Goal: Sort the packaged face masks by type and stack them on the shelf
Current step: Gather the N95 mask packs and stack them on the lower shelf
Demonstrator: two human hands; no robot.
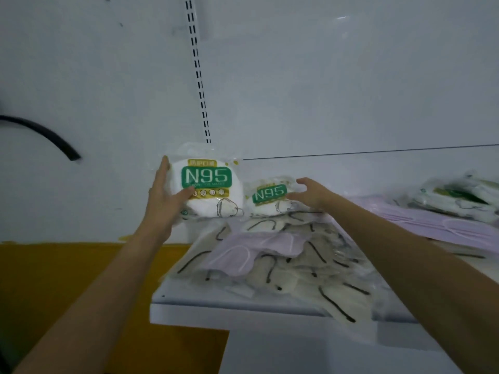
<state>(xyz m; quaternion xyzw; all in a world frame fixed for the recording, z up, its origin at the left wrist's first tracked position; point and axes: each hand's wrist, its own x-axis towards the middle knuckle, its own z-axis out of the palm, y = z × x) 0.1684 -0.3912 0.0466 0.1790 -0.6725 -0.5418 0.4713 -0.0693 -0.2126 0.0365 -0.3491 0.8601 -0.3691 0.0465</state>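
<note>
In the head view, the person is holding an upright N95 pack [206,182] at the far left of the shelf [243,310], its printed face turned toward the camera. It is probably being stood against the back wall so that packs of this type gather in one place, apart from the mixed heap. The left hand [164,195] is gripping this pack by its left edge, with the thumb lying across the front and the fingers wrapping behind.

Just to the right, a second N95 pack [268,195] is leaning on the far edge of a loose pile of cream masks [297,268] with black ear loops. A lilac mask pack [243,249] is lying among them.

The right hand [310,194] is reaching over the second pack's right side, wide open with fingers spread and arched and the thumb at the pack's edge. It is holding nothing yet, and whether the fingertips are touching the wrapper cannot be told.

Further right, more lilac packs [459,229] and other N95 packs [459,195] are lying unsorted.
</note>
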